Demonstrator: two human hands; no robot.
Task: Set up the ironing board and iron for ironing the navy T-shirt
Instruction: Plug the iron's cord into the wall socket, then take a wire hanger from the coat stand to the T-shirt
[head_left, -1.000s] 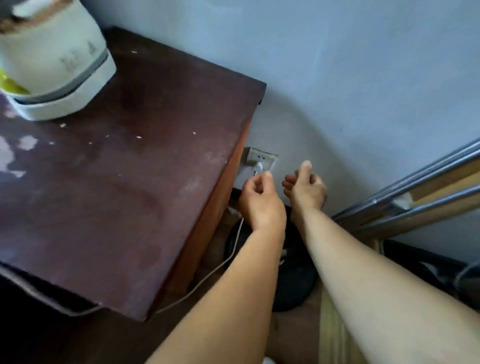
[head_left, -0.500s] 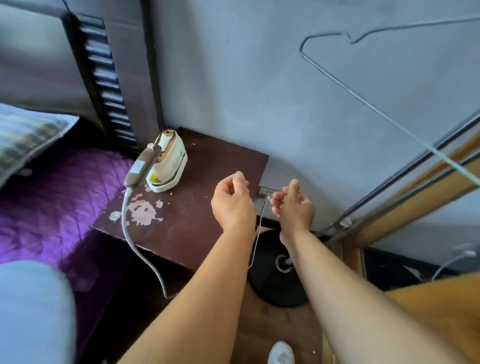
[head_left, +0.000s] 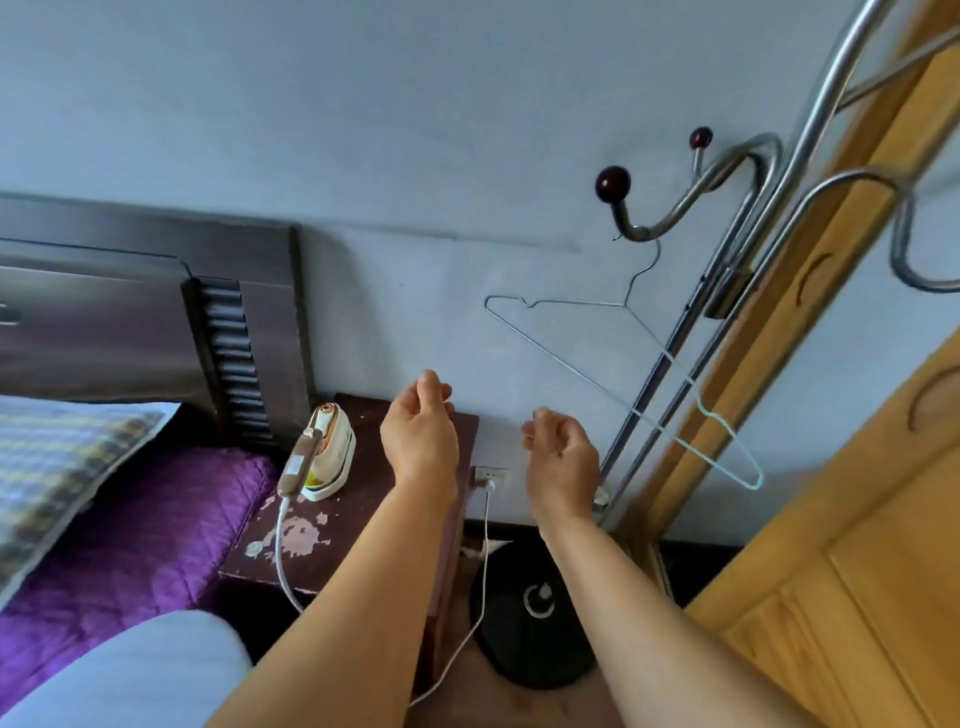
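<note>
A cream and brown iron (head_left: 321, 456) stands upright on the dark wooden nightstand (head_left: 332, 525). Its white cord (head_left: 282, 545) hangs over the front edge. A white plug (head_left: 490, 484) sits in the wall socket (head_left: 488, 474), with a thin white cable (head_left: 486, 566) dropping to the floor. My left hand (head_left: 420, 434) hovers above the nightstand, fingers loosely curled, holding nothing. My right hand (head_left: 562, 461) floats right of the socket, also loosely curled and empty. No ironing board or navy T-shirt is in view.
A bed with purple cover (head_left: 135, 525), a patterned pillow (head_left: 57, 457) and dark headboard (head_left: 156, 312) lies left. A metal coat stand (head_left: 691, 322) with a wire hanger (head_left: 613, 364) rises right, its black base (head_left: 535, 618) on the floor. A wooden door (head_left: 857, 519) is far right.
My head has lifted and pulled back, widening the view. Both hands have come away from the socket and plug and risen, now empty in the air.
</note>
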